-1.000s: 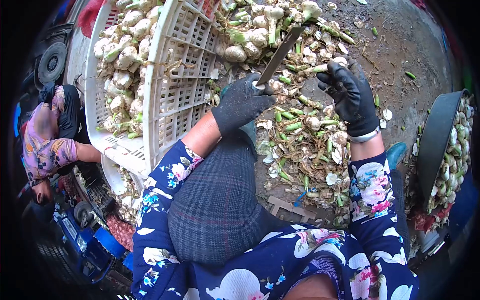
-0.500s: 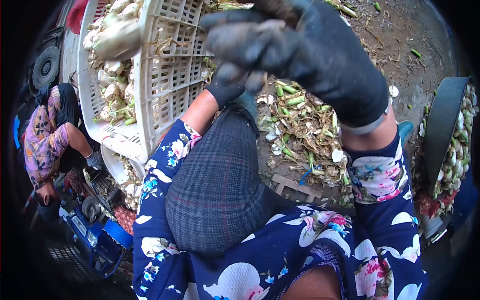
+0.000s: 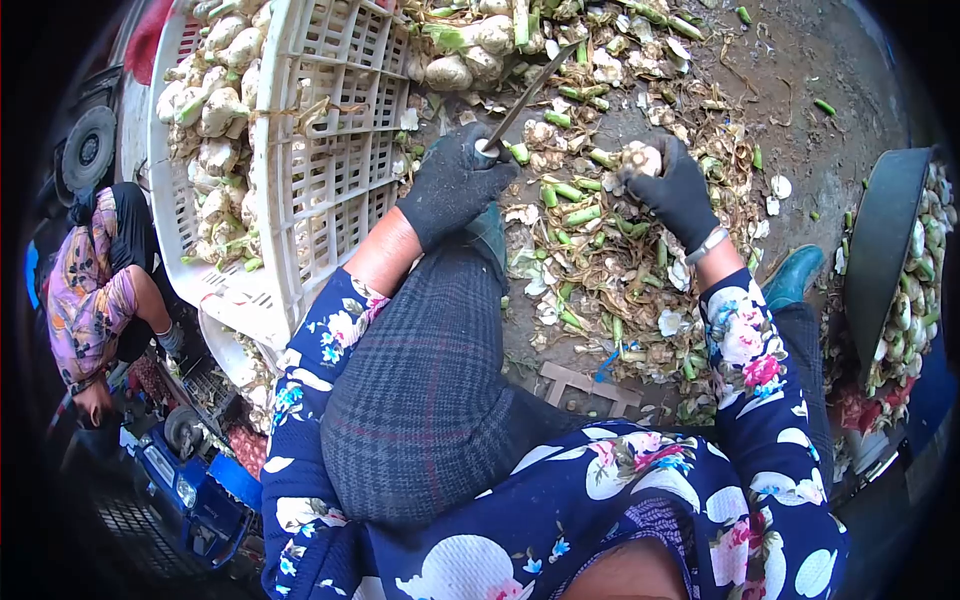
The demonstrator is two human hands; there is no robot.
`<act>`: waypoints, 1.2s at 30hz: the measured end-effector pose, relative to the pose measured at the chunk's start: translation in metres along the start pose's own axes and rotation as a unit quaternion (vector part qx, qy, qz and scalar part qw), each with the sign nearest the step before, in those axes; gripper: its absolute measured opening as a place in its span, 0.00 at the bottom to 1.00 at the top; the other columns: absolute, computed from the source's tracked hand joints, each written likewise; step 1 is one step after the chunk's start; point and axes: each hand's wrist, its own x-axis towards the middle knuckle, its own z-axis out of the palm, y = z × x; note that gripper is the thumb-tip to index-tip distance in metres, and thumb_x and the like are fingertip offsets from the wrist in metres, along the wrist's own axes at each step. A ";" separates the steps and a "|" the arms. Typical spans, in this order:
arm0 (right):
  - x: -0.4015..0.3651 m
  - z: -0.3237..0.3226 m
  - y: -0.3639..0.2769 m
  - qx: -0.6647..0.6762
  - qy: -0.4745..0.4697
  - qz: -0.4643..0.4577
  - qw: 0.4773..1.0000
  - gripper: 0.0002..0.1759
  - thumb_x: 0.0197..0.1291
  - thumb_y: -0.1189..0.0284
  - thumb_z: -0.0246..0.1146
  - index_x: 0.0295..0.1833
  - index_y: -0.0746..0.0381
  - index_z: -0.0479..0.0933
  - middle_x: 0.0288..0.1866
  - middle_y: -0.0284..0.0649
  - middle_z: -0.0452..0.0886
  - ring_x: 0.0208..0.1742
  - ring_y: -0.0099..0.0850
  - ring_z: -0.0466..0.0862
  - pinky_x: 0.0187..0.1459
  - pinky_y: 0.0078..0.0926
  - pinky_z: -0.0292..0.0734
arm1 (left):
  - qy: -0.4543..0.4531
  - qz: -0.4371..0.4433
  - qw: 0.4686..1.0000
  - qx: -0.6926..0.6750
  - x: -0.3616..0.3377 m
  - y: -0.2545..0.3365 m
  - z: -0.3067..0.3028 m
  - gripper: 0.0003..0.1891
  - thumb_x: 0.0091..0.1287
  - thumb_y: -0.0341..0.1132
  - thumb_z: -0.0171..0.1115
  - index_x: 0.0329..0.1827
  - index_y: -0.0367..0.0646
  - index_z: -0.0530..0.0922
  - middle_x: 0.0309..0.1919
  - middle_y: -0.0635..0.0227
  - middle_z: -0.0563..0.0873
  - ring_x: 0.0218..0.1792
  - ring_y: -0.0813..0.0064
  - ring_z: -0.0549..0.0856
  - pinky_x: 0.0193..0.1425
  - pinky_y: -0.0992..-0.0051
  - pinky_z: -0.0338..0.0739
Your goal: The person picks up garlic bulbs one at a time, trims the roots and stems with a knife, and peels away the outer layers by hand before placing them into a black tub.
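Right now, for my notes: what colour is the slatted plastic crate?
White: the slatted plastic crate, best in the head view.

Muddy ground (image 3: 800,100) — green stalk trimmings (image 3: 590,215), peels (image 3: 668,322), a white crate (image 3: 330,160)

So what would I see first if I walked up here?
Probably the black-gloved hands in the middle: the left hand grips a knife pointing up, the right hand holds a garlic bulb. Under them lies a heap of green stalks and peels, and a white plastic crate of garlic stands at the upper left.
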 end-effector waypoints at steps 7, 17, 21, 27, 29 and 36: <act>-0.011 -0.024 -0.088 0.238 -0.074 -0.086 0.965 0.23 0.49 0.73 0.65 0.51 0.66 0.69 0.34 0.36 0.80 0.32 0.25 0.80 0.37 0.19 0.74 | 0.036 0.212 0.958 0.190 0.007 0.050 -0.002 0.12 0.52 0.32 0.63 0.38 0.41 0.72 0.32 0.57 0.74 0.37 0.55 0.75 0.40 0.64 0.71; -0.011 -0.007 -0.062 0.155 0.014 -0.154 0.976 0.33 0.44 0.73 0.70 0.57 0.66 0.64 0.38 0.37 0.80 0.38 0.25 0.79 0.39 0.23 0.75 | 0.049 0.225 0.915 0.330 0.006 0.058 -0.002 0.10 0.54 0.32 0.54 0.39 0.44 0.71 0.34 0.58 0.76 0.34 0.58 0.80 0.34 0.61 0.74; -0.010 -0.007 -0.064 0.042 0.085 -0.288 0.953 0.30 0.42 0.73 0.71 0.53 0.65 0.68 0.37 0.37 0.80 0.37 0.25 0.80 0.37 0.23 0.75 | 0.042 0.215 0.923 0.316 0.007 0.057 -0.001 0.09 0.54 0.31 0.54 0.38 0.45 0.72 0.33 0.58 0.76 0.33 0.58 0.80 0.34 0.62 0.74; -0.040 -0.003 -0.114 0.160 0.067 -0.128 0.977 0.25 0.39 0.65 0.71 0.43 0.67 0.75 0.34 0.41 0.79 0.33 0.28 0.78 0.37 0.24 0.74 | 0.060 0.031 0.924 0.375 0.020 -0.013 -0.019 0.11 0.53 0.30 0.57 0.38 0.41 0.71 0.34 0.56 0.75 0.38 0.53 0.76 0.41 0.62 0.72; -0.028 -0.002 -0.106 0.172 0.070 -0.126 0.974 0.26 0.38 0.64 0.72 0.43 0.66 0.75 0.35 0.41 0.79 0.34 0.29 0.79 0.38 0.24 0.74 | 0.124 0.121 0.931 0.322 0.015 -0.015 -0.014 0.12 0.53 0.32 0.59 0.38 0.40 0.71 0.32 0.57 0.76 0.36 0.54 0.76 0.40 0.64 0.73; 0.026 -0.043 -0.106 0.350 -0.029 -0.125 0.928 0.30 0.46 0.68 0.69 0.55 0.66 0.67 0.38 0.39 0.79 0.39 0.27 0.81 0.38 0.21 0.77 | -0.027 0.075 0.989 -0.124 0.014 0.009 -0.011 0.12 0.55 0.31 0.66 0.37 0.40 0.72 0.26 0.70 0.78 0.26 0.80 0.78 0.29 0.77 0.73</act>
